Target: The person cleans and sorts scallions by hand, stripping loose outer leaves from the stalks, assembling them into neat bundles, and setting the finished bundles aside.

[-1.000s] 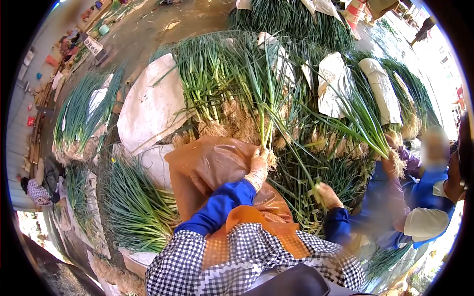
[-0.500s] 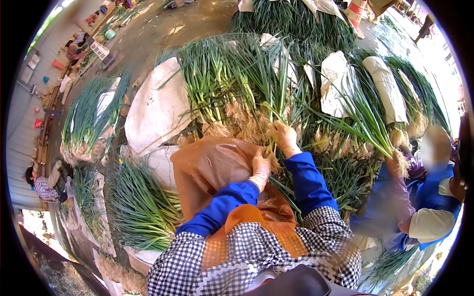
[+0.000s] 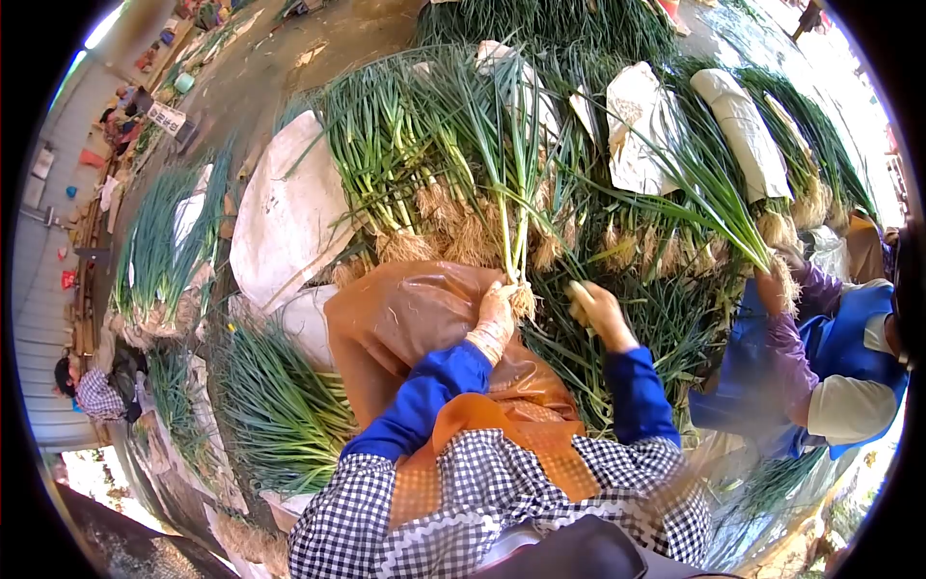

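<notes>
My left hand (image 3: 496, 322) is closed round the lower end of a few green onions (image 3: 513, 224), just by their pale roots (image 3: 522, 300). Their white stems stand up from my fist and the leaves fan away over the pile. To the right, my right hand (image 3: 602, 313) hovers apart from them above loose green leaves (image 3: 627, 362). Its fingers are curled together; what they hold, if anything, is too small to make out. A brown apron (image 3: 410, 309) covers my lap under the left forearm.
Bunched green onions with shaggy roots (image 3: 403, 246) lie ahead, beside white sacks (image 3: 292, 212). More green onions (image 3: 280, 405) lie at my left. A co-worker in a blue apron (image 3: 738, 372) at the right holds green onions (image 3: 709, 203). Another person (image 3: 100, 394) sits far left.
My right hand has come away from the green onion stems, moving right and down towards the loose leaves. The left hand keeps its grip near the roots. The view has shifted slightly.
</notes>
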Demonstrator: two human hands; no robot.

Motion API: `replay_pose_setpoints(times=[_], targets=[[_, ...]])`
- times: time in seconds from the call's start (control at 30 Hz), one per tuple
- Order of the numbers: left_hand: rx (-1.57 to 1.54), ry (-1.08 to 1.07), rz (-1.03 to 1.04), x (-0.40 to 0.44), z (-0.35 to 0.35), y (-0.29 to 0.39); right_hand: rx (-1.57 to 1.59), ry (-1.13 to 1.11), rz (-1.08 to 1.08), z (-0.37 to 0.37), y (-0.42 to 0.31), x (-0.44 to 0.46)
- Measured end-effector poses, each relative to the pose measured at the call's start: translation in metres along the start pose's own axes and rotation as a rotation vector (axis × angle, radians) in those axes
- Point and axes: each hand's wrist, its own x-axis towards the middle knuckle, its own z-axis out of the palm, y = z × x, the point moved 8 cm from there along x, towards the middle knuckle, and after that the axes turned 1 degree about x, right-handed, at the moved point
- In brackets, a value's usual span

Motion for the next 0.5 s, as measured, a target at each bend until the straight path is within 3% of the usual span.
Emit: replay_pose_setpoints(times=[0.13,0.17,0.23,0.27,0.3,0.37,0.43,0.5], targets=[[0.010,-0.065,-0.077,-0.004,0.007,0.003,0.330,-0.194,-0.121,0.077,-0.035,0.084],[0.028,-0.041,-0.089,-0.006,0.007,0.004,0.214,-0.139,-0.212,0.083,-0.050,0.090],[-0.037,0.013,-0.109,-0.007,0.008,0.006,-0.291,0.178,-0.404,0.082,-0.073,0.086],[0.072,-0.062,-0.208,-0.011,0.014,0.003,-0.218,0.089,-0.651,0.096,-0.060,0.097],[0.180,-0.139,-0.305,-0.016,0.022,0.000,-0.103,0.065,-0.517,0.099,-0.045,0.114],[0.151,-0.185,-0.317,-0.028,0.033,0.009,0.506,-0.066,-0.074,0.072,-0.060,0.110],[0.106,-0.324,-0.349,-0.049,0.052,0.022,0.837,0.111,-0.118,0.023,-0.072,0.112],[0.036,-0.442,-0.329,-0.058,0.056,0.041,1.124,0.401,-0.396,-0.040,-0.079,0.110]])
